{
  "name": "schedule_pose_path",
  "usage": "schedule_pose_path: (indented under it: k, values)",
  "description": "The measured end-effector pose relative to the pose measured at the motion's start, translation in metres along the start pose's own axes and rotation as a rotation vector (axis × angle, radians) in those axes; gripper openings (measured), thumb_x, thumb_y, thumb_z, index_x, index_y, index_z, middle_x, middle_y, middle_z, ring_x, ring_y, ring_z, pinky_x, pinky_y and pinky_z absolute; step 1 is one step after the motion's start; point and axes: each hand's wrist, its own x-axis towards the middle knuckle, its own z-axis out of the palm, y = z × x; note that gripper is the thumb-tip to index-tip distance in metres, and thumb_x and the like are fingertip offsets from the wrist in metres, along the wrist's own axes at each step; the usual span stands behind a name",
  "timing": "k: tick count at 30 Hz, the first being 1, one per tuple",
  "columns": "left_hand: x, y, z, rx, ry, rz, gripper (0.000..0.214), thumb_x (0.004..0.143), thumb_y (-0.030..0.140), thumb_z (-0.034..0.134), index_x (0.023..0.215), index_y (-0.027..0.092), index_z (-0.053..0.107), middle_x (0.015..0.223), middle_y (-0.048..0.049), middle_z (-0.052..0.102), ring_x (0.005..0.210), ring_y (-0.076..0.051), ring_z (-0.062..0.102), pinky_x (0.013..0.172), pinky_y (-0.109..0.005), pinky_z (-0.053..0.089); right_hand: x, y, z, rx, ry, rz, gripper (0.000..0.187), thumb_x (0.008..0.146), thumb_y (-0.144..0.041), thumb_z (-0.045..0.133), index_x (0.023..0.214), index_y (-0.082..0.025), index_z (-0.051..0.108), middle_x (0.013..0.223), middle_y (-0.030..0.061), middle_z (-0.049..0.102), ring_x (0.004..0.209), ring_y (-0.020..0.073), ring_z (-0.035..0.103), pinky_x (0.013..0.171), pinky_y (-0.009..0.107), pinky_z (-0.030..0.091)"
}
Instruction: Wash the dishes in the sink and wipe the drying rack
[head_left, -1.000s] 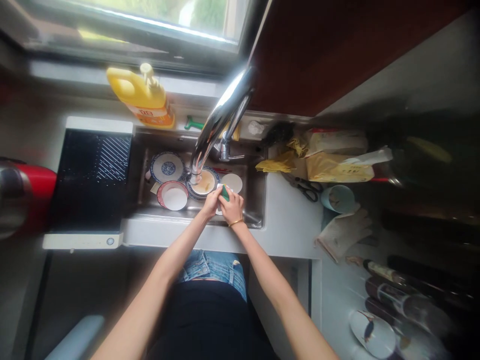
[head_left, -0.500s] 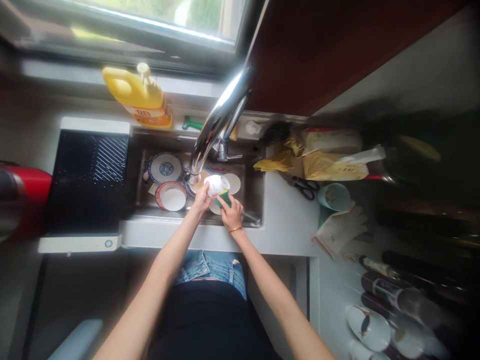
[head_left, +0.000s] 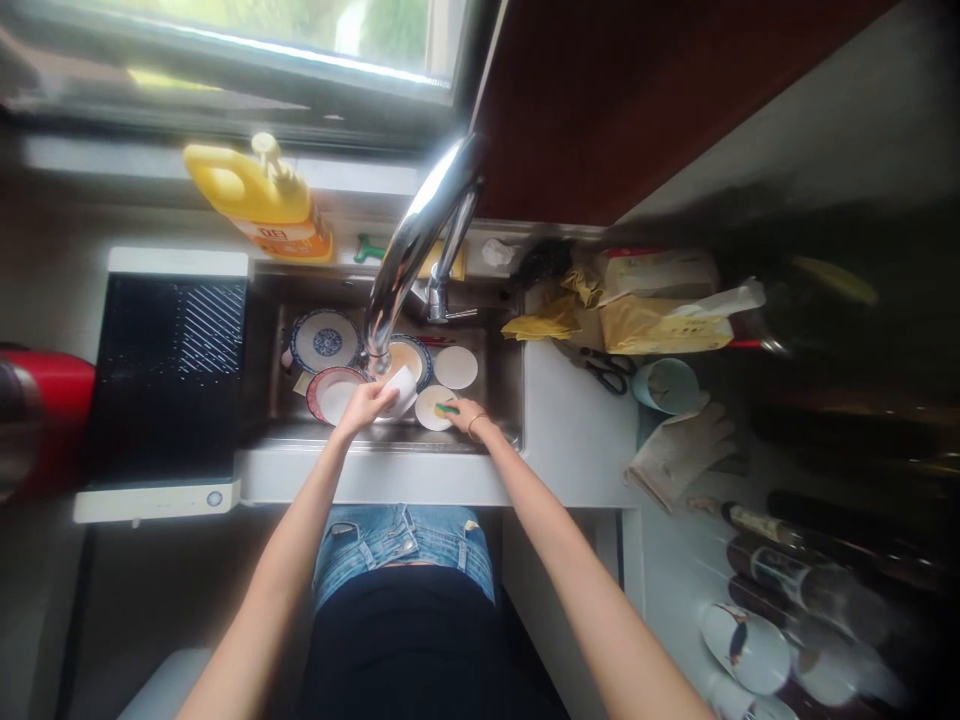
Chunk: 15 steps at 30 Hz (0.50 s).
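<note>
My left hand (head_left: 365, 405) grips a white cup (head_left: 399, 390), tilted, below the tap's spout. In my right hand (head_left: 466, 415) is a green and yellow sponge (head_left: 448, 409), held over a small white dish (head_left: 433, 408); whether it touches the dish I cannot tell. A second small white dish (head_left: 456, 368) lies just behind. Blue-patterned plates, one at the left (head_left: 325, 341), and a red-rimmed bowl (head_left: 324, 396) partly covered by my left hand sit in the sink (head_left: 495, 400).
The chrome tap (head_left: 424, 230) arches over the sink. Behind stands a yellow detergent bottle (head_left: 259, 205). A black drying rack or tray (head_left: 165, 400) is on the left. To the right are scissors (head_left: 604, 373), a pale blue cup (head_left: 666, 386) and a glove (head_left: 679, 455).
My hands have moved apart. The left has carried the cup left and down, turning it; the sponge in my right hand has come away from the cup, lower over the small dish.
</note>
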Motion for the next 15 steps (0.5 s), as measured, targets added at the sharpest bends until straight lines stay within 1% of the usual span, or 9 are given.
schedule_pose_path:
  k: [1,2,4,6,8,9,11,12,15]
  values:
    - [-0.003,-0.003,-0.009,0.079,-0.012,0.012,0.041,0.076,0.051,0.065,0.060,0.015,0.059,0.055,0.0013,0.051,0.055,-0.011,0.044,0.053,-0.023,0.029,0.001,-0.003,0.006,-0.108,-0.049,-0.034,0.038,0.091,-0.034,0.060,0.127,-0.031,0.069,0.128,0.0094,0.067,0.112,0.0265,0.063,0.095,0.038,0.049]
    - [-0.006,-0.007,-0.017,0.155,-0.014,0.016,0.039,0.077,0.050,0.063,0.060,0.015,0.059,0.056,0.0008,0.052,0.056,-0.013,0.046,0.054,-0.023,0.029,0.002,-0.006,0.013,-0.195,-0.072,-0.063,0.038,0.091,-0.033,0.059,0.128,-0.031,0.068,0.132,0.0108,0.064,0.116,0.0281,0.061,0.097,0.041,0.048]
    - [-0.012,-0.018,-0.032,0.351,-0.008,0.000,0.034,0.080,0.045,0.061,0.062,0.015,0.061,0.059,-0.0009,0.055,0.062,-0.016,0.051,0.058,-0.024,0.032,0.006,-0.012,0.024,-0.323,-0.091,-0.111,0.038,0.095,-0.027,0.053,0.130,-0.029,0.067,0.141,0.0138,0.056,0.126,0.0305,0.054,0.102,0.046,0.044]
    - [-0.017,-0.031,-0.044,0.609,0.001,-0.065,0.029,0.083,0.039,0.060,0.066,0.016,0.065,0.065,-0.0047,0.061,0.071,-0.021,0.057,0.063,-0.026,0.036,0.012,-0.015,0.031,-0.355,-0.100,-0.161,0.038,0.095,-0.017,0.048,0.124,-0.025,0.070,0.144,0.0158,0.053,0.131,0.0309,0.049,0.107,0.049,0.038]
    - [-0.018,-0.044,-0.050,0.851,-0.017,-0.153,0.024,0.086,0.034,0.057,0.076,0.017,0.070,0.076,-0.0096,0.068,0.084,-0.026,0.062,0.069,-0.029,0.039,0.019,-0.013,0.033,-0.385,-0.122,-0.227,0.039,0.092,-0.008,0.045,0.114,-0.023,0.075,0.142,0.0161,0.056,0.132,0.0295,0.048,0.112,0.049,0.033]
    - [-0.018,-0.050,-0.052,0.932,-0.034,-0.192,0.022,0.087,0.032,0.055,0.081,0.018,0.072,0.083,-0.0116,0.070,0.090,-0.027,0.064,0.072,-0.030,0.041,0.022,-0.011,0.032,-0.392,-0.130,-0.257,0.040,0.091,-0.006,0.045,0.110,-0.022,0.075,0.140,0.0157,0.057,0.133,0.0288,0.047,0.114,0.049,0.031]
    - [-0.016,-0.061,-0.054,1.005,-0.074,-0.239,0.022,0.088,0.028,0.054,0.088,0.019,0.074,0.092,-0.0137,0.073,0.099,-0.029,0.065,0.078,-0.032,0.043,0.028,-0.007,0.031,-0.388,-0.138,-0.305,0.040,0.088,-0.004,0.046,0.108,-0.022,0.075,0.140,0.0142,0.058,0.133,0.0273,0.047,0.117,0.050,0.026]
    - [-0.015,-0.065,-0.054,1.009,-0.092,-0.248,0.023,0.087,0.027,0.054,0.088,0.019,0.075,0.093,-0.0144,0.073,0.100,-0.030,0.065,0.081,-0.033,0.043,0.031,-0.005,0.031,-0.378,-0.138,-0.319,0.041,0.087,-0.004,0.046,0.108,-0.022,0.075,0.139,0.0136,0.059,0.134,0.0269,0.047,0.118,0.051,0.024]
    - [-0.012,-0.075,-0.051,0.973,-0.118,-0.254,0.022,0.084,0.026,0.057,0.081,0.018,0.077,0.091,-0.0167,0.074,0.101,-0.031,0.066,0.087,-0.036,0.044,0.036,-0.003,0.031,-0.324,-0.127,-0.333,0.041,0.083,-0.003,0.047,0.108,-0.022,0.074,0.134,0.0141,0.062,0.133,0.0272,0.047,0.118,0.055,0.022]
